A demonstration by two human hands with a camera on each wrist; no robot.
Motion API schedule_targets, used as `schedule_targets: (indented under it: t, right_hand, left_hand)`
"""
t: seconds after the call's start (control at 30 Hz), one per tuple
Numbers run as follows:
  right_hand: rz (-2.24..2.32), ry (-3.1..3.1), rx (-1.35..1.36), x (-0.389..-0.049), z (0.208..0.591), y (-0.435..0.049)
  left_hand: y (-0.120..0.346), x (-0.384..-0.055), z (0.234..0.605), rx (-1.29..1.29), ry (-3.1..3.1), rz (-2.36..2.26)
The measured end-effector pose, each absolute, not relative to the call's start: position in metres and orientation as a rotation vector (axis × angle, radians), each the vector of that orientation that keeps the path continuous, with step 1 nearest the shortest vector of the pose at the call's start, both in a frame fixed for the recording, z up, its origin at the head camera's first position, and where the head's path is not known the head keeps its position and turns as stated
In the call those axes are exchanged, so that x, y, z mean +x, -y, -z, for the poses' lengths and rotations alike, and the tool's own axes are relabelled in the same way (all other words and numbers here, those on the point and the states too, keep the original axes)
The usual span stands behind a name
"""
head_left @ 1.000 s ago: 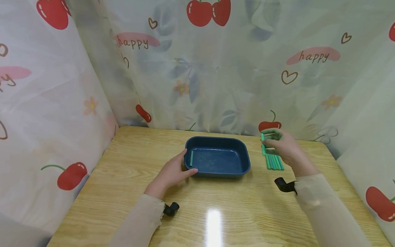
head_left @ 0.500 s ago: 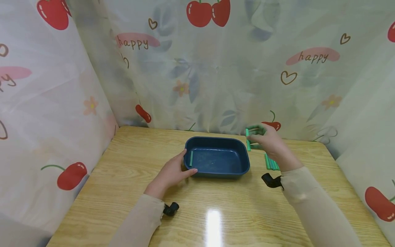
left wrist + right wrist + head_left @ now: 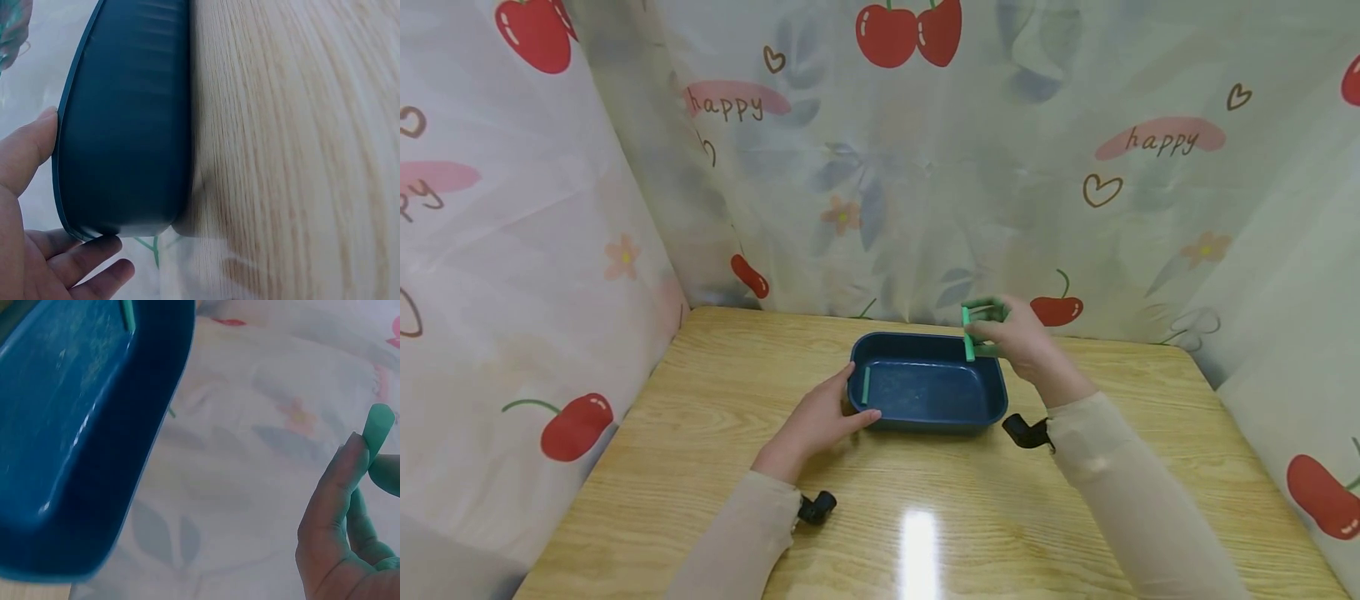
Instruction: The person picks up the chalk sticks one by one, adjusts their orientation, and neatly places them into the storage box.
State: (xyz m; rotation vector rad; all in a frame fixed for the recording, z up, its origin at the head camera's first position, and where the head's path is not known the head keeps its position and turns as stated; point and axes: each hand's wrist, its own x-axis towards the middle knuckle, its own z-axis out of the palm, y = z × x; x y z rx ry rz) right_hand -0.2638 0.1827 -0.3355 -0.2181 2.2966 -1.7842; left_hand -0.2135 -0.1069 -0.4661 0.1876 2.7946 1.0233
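Note:
A dark blue plastic bin (image 3: 925,429) stands on the wooden table. One thin green stick (image 3: 866,386) lies inside it, along the left end. At that end my left hand (image 3: 816,421) holds the bin, thumb on the near rim and fingers round the left corner; in the left wrist view the thumb (image 3: 34,150) touches the rim. My right hand (image 3: 1015,333) pinches another green stick (image 3: 967,335) between thumb and fingers, above the bin's far right corner. In the right wrist view this stick (image 3: 379,428) shows a rounded end, and the fingers look green-tinted.
The wooden table (image 3: 715,392) meets a printed curtain (image 3: 925,208) at its back, with more curtain on both sides. A black wrist camera sits on each sleeve. The other green sticks are hidden behind my right wrist and sleeve.
My right hand has carried its green stick left, from beside the row of sticks to over the bin's far right corner. My left hand and the bin have stayed put.

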Motion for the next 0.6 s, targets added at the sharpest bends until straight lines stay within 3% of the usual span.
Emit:
schedule_targets:
  t: [0.6]
  right_hand:
    - [1.807,-2.213,-0.172,-0.27,0.357,-0.127]
  left_hand:
    - [0.107,-0.213,0.466,0.191,-2.79,-1.04]
